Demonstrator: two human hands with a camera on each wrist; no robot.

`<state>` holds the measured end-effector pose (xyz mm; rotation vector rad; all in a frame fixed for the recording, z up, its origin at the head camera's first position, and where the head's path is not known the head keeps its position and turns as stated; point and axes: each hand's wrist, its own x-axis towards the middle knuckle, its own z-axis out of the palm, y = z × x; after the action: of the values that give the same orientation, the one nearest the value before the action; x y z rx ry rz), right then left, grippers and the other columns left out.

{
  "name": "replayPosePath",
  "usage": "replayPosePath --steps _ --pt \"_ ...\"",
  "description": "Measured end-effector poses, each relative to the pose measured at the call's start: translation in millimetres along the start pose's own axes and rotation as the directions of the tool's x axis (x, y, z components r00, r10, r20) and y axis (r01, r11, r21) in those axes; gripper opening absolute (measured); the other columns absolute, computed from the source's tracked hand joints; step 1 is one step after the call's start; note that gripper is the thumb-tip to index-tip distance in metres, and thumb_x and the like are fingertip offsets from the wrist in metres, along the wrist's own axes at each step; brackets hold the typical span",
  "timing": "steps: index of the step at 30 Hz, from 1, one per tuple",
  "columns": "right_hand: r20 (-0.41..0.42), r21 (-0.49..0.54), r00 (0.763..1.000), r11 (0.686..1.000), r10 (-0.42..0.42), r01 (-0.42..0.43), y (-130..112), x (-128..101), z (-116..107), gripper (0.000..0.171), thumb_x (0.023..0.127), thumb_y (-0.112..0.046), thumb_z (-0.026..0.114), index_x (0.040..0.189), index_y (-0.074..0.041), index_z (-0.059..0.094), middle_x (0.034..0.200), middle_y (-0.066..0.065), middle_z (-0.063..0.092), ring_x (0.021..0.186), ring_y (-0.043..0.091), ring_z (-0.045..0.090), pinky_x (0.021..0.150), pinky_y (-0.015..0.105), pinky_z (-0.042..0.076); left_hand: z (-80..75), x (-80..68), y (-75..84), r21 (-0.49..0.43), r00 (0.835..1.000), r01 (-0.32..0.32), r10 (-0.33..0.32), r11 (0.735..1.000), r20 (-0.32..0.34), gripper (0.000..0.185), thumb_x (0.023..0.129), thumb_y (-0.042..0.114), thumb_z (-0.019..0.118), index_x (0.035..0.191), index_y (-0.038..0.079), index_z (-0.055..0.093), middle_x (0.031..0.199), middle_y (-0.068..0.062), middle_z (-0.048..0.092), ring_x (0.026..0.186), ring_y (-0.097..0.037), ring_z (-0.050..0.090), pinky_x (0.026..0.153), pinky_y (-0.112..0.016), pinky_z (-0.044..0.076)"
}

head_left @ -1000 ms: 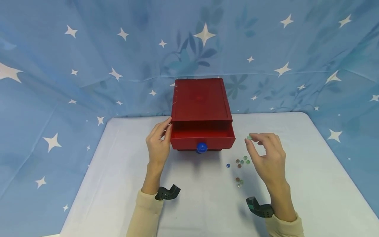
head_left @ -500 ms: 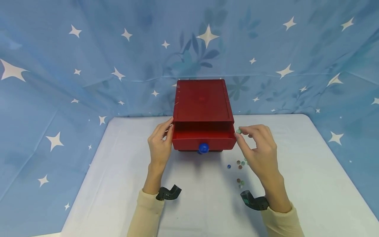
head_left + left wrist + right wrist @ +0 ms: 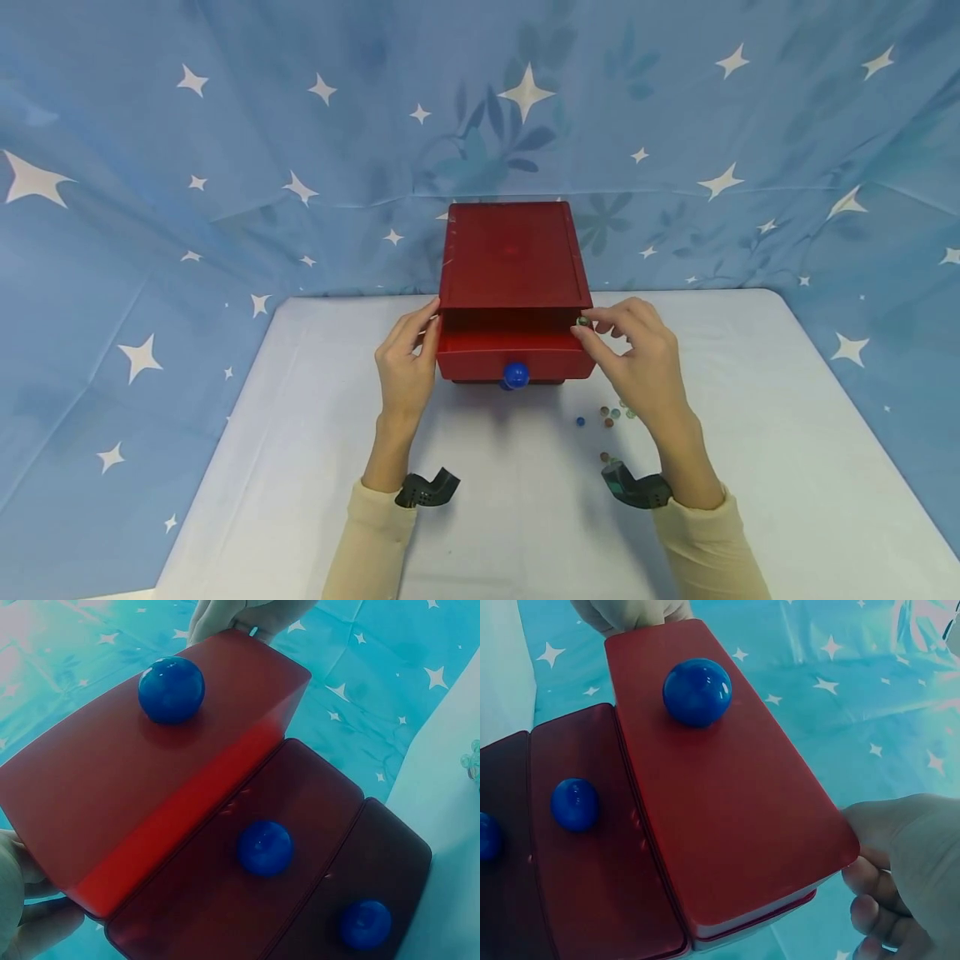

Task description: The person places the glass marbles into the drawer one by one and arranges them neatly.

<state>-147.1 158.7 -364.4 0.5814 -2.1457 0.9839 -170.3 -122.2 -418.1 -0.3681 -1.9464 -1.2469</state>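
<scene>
White table point(image 3: 300, 467), red drawer point(image 3: 513, 343) open, right hand point(image 3: 633, 367) pinching marble point(image 3: 582, 321)

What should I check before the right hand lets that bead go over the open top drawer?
1. Top drawer pulled out: ok.
2. Bead pinched in right hand: ok.
3. Bead past the drawer's right wall: cannot tell, it sits right at the edge.
4. Left hand steadying the red chest: ok.
5. Lower drawers closed: ok.
6. Loose beads left on the table: not ok.
</scene>
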Motion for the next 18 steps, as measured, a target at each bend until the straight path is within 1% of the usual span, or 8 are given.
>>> replayPosePath --steps 2,4,11,16,18 --pt "0.021 -0.006 1.0 1.0 -0.007 0.007 2 3 0 0.022 0.078 -0.003 0.083 0.099 -0.003 0.077 0.082 0.009 0.064 0.08 0.019 0.055 0.069 0.018 0.042 -0.2 0.4 0.4 0.0 1.0 -0.006 0.006 1.0 -0.001 0.029 0.096 0.006 0.065 0.124 0.006 0.071 0.112 -0.013 0.074 0.093 -0.024 0.075 0.08 -0.027 0.062" --pt "0.06 -0.022 0.998 1.0 -0.004 0.005 3 6 0 0.022 0.079 -0.005 0.083 0.1 -0.003 0.077 0.083 0.008 0.065 0.079 0.018 0.055 0.068 0.019 0.043 -0.4 0.2 -0.2 0.001 1.0 -0.012 0.012 1.0 -0.002 0.029 0.096 0.006 0.066 0.125 0.006 0.071 0.111 -0.012 0.075 0.093 -0.024 0.075 0.08 -0.027 0.062" --pt "0.176 -0.075 0.983 0.996 0.058 -0.046 4 16 -1 0.022 0.08 -0.01 0.083 0.101 -0.005 0.078 0.083 0.007 0.067 0.075 0.019 0.052 0.062 0.02 0.038 0.1 0.7 -1.3 -0.003 1.0 -0.016 0.016 1.0 -0.002 0.03 0.095 0.007 0.066 0.125 0.006 0.071 0.112 -0.012 0.074 0.093 -0.023 0.074 0.081 -0.022 0.061" --pt "0.237 -0.093 0.97 0.995 0.055 -0.034 3 22 -3 0.021 0.082 -0.011 0.082 0.102 -0.006 0.078 0.088 0.007 0.072 0.076 0.018 0.053 0.062 0.024 0.041 0.4 0.5 -0.8 -0.001 1.0 -0.008 0.008 1.0 0.002 0.03 0.096 0.008 0.066 0.125 0.006 0.07 0.112 -0.013 0.074 0.094 -0.024 0.074 0.082 -0.02 0.06" --pt "0.267 -0.094 0.962 0.995 0.049 -0.025 2 23 -3 0.022 0.083 -0.011 0.082 0.104 -0.007 0.078 0.092 0.007 0.074 0.079 0.018 0.054 0.062 0.027 0.044 0.0 0.2 -0.6 0.003 1.0 -0.002 0.002 1.0 0.005 0.029 0.096 0.009 0.065 0.125 0.005 0.07 0.113 -0.013 0.074 0.094 -0.024 0.074 0.083 -0.021 0.06"
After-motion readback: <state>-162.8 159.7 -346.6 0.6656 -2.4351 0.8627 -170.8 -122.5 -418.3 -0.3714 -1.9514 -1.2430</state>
